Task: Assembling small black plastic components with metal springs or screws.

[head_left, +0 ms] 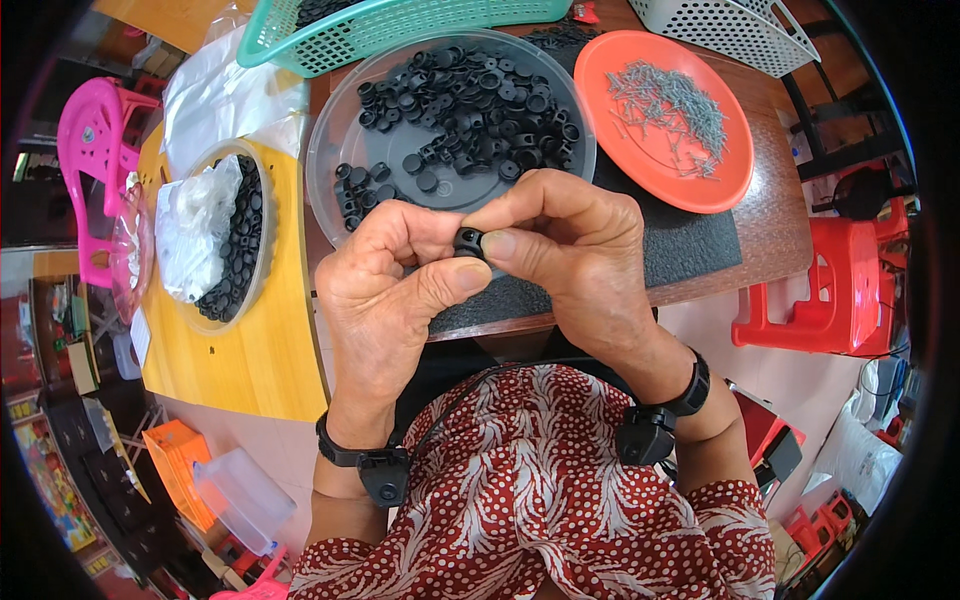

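Between my two hands, just in front of a shallow clear round tub (322, 185), is a small black plastic cord lock (467, 240) with a hole in its side. My left hand (378, 290) pinches it with thumb and fingertips. From the other side, my right hand (590, 255) presses its thumb and forefinger to the same piece. Whether a smaller part sits between the fingertips is hidden. Many loose black cord lock parts (480, 100) lie in the tub. An orange-red plate (610, 130) to the right bears a heap of thin grey metal pieces, perhaps springs (680, 105).
Behind the tub stand a green basket (320, 50) and a white perforated basket (735, 35). A black foam mat (690, 245) lies under the plate. On the yellow table (260, 375) at left, a round container (262, 255) holds black parts and a plastic bag (200, 230). Red stools (825, 290) stand right.
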{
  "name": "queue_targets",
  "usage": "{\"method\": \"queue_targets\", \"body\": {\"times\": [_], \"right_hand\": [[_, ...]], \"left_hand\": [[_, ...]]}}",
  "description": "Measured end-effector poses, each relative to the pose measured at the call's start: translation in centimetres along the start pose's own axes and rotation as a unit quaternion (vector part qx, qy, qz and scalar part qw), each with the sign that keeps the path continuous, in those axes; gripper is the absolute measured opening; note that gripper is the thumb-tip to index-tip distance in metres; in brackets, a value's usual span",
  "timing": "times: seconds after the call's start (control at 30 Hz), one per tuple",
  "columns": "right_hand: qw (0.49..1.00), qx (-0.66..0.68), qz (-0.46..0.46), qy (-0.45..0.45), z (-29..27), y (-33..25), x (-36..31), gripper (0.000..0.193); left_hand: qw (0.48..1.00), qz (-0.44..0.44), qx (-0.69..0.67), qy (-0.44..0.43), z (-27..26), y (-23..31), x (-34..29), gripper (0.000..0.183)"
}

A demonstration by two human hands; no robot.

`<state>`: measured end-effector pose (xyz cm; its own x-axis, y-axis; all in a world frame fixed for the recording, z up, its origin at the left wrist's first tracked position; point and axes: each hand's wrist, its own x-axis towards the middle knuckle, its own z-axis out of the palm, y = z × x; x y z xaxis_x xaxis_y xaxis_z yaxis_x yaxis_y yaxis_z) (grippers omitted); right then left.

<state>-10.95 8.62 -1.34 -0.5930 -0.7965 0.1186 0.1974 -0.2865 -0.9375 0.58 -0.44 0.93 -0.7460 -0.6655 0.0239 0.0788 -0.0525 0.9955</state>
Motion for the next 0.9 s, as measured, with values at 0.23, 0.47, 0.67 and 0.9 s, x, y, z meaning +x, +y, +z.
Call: {"method": "queue_targets", "body": {"times": [0.23,0.47,0.67,0.9], "right_hand": [[0.999,0.027,0.033,0.017,0.2,-0.8,-0.4,0.012],[0.998,0.017,0.064,0.001,-0.2,-0.8,-0.6,0.014],[0.998,0.009,0.066,-0.002,-0.9,-0.4,-0.4,0.010],[0.989,-0.121,-0.036,-0.075,-1.9,-1.7,-1.0,0.019]], "left_hand": [[0.997,0.052,0.054,0.004,0.0,-0.6,0.0,0.021],[0.981,0.139,0.138,0.018,0.1,-1.4,0.5,0.025],[0.969,0.150,0.198,-0.007,-0.3,-2.1,0.8,0.027],[0.971,0.118,0.207,0.004,0.2,-0.8,0.1,0.021]]}}
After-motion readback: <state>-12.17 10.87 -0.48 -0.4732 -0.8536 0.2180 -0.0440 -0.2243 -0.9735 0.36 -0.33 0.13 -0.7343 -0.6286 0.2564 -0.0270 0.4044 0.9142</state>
